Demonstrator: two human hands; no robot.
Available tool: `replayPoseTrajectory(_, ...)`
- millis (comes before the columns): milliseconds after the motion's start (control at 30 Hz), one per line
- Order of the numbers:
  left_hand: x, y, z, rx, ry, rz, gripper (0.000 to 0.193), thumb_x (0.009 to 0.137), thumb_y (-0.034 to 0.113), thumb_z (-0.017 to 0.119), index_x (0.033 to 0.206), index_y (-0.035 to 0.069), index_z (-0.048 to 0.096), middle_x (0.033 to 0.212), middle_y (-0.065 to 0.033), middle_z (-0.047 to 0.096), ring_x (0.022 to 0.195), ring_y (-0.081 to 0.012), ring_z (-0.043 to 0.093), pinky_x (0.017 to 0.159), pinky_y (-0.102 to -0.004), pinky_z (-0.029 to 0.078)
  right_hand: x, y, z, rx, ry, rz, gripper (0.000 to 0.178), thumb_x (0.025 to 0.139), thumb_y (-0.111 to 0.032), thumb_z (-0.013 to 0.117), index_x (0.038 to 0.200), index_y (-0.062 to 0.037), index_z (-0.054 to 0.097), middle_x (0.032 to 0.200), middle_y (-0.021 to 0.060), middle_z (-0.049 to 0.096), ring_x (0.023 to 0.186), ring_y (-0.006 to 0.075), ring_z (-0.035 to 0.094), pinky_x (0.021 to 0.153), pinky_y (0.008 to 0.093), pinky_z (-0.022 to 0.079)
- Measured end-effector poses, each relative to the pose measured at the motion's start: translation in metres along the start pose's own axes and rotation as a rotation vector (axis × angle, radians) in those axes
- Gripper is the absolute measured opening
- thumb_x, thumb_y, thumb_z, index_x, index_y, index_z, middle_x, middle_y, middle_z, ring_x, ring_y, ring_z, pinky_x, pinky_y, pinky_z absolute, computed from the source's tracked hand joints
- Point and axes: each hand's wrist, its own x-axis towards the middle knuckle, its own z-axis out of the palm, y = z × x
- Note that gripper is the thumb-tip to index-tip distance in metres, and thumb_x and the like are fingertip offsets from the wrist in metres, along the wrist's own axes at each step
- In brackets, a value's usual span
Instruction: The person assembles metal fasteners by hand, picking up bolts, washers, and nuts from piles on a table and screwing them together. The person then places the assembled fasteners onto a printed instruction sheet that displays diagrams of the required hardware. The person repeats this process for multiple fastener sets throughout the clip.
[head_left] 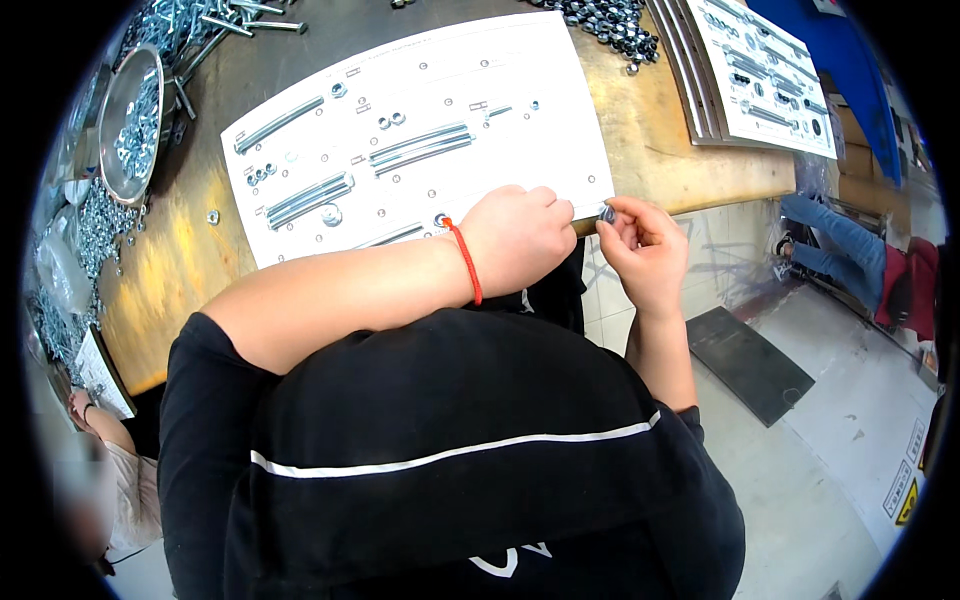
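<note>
My left hand (520, 240), with a red cord around its wrist, is closed over the lower edge of a white printed sheet (540, 60). Its fingertips are hidden, so what they hold does not show. Just to the right, my right hand (648, 250) pinches a small dark metal nut (607, 213) between thumb and fingers. On the sheet lie long bolts (420, 148), more bolts (308, 200) farther left, one single bolt (280, 125), several small nuts (391, 120) and a flat washer (332, 214).
A metal bowl (108, 160) of small fasteners, loose bolts (240, 20) and nuts (100, 235) cover the left side. Dark nuts (610, 30) lie at the back. Packed boards (690, 70) stand at right. People are at lower left (130, 480) and right (900, 280).
</note>
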Motion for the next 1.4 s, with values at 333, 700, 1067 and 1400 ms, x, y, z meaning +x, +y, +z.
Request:
replayPoseTrajectory(333,-0.045,-0.033,-0.062,-0.565,0.172,-0.941,0.013,0.085,0.017,0.069,0.091,0.006,0.073,0.081,-0.0112,0.07,0.07,-0.0267,0.068,0.064,-0.0331,0.054,0.032,-0.023,0.038,-0.074,-0.15,-0.262,0.025,0.07,0.003,0.074,0.094,-0.002,0.069,0.071,0.0024,0.058,0.054,0.0095,0.047,0.051,0.0236,0.039)
replayPoseTrajectory(700,-0.064,-0.031,-0.055,-0.049,0.13,-0.841,0.018,0.079,0.023,0.074,0.091,0.01,0.075,0.08,-0.0077,0.068,0.078,-0.0283,0.066,0.067,-0.0383,0.053,0.056,-0.04,0.096,-0.487,-0.367,-0.582,0.014,0.072,-0.016,0.072,0.085,-0.0115,0.07,0.073,0.0041,0.065,0.069,0.0234,0.064,0.058,0.0353,0.05)
replayPoseTrajectory(1067,-0.063,-0.038,-0.062,-0.069,-0.007,-0.846,0.013,0.078,0.018,0.071,0.087,0.008,0.074,0.08,-0.0091,0.068,0.076,-0.0285,0.067,0.068,-0.0389,0.054,0.052,-0.042,0.11,-0.506,-0.345,-0.544,0.017,0.074,-0.021,0.074,0.086,-0.0101,0.068,0.075,0.0048,0.066,0.069,0.0244,0.065,0.057,0.0363,0.05)
replayPoseTrajectory(1400,-0.111,-0.043,-0.109,-0.135,0.206,-0.961,0.016,0.077,0.017,0.077,0.09,0.007,0.074,0.068,-0.0063,0.06,0.06,-0.0189,0.058,0.056,-0.0309,0.046,0.06,-0.049,0.11,-0.557,-0.436,-0.495,0.02,0.077,-0.019,0.074,0.094,-0.0104,0.071,0.074,0.0052,0.064,0.064,0.0241,0.062,0.057,0.0342,0.049)
